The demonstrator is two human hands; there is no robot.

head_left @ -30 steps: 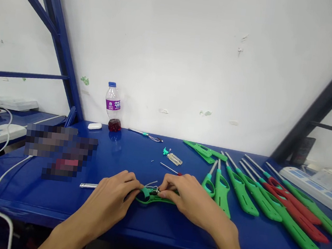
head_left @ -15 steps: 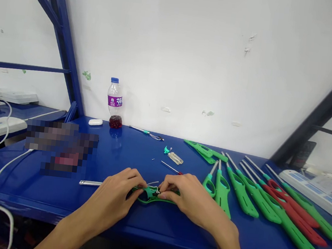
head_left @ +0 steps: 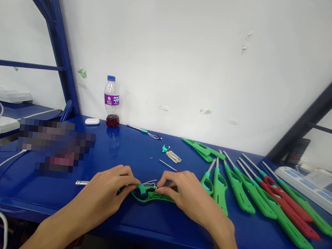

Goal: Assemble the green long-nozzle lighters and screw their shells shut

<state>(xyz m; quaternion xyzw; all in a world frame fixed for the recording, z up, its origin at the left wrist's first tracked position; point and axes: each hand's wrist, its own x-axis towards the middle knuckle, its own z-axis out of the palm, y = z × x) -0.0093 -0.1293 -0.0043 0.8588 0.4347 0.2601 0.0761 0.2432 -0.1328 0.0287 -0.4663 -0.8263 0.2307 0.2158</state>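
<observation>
Since the earlier frame the left hand [head_left: 114, 184] has drawn slightly away from the right hand [head_left: 186, 194], and the teal trigger [head_left: 141, 189] has gone with it, so the black part [head_left: 150, 190] and a looped white wire [head_left: 151, 184] show more plainly between the two grips. The right hand has hardly shifted; the small drift of everything else looks like the camera turning.

The left grip is pinched on the trigger's upper edge, probably to keep that small piece seated while the other hand works beside it. The right grip's thumb and forefinger are together and appear clamped on the end of the black part, though the fingertips hide the exact contact. The green shell [head_left: 162, 197] lies beneath and between both grips with its hollow facing up, likely so the innards can be reached from above. The tabletop [head_left: 133, 148] seems to carry its weight, which would leave the fingers free for fine pinching. A metal tube [head_left: 81, 183] sticks out beyond the left wrist, in line with the shell.

Just past the right grip lies a screwdriver [head_left: 168, 165], its handle partly covered by the hand, presumably kept there for quick reach. Farther beyond it are a loose teal piece and a clear tank [head_left: 173, 156]. The long green lighter [head_left: 220, 190] rests to the right of the right grip, first among several laid side by side, perhaps to keep the working spot uncluttered.
</observation>
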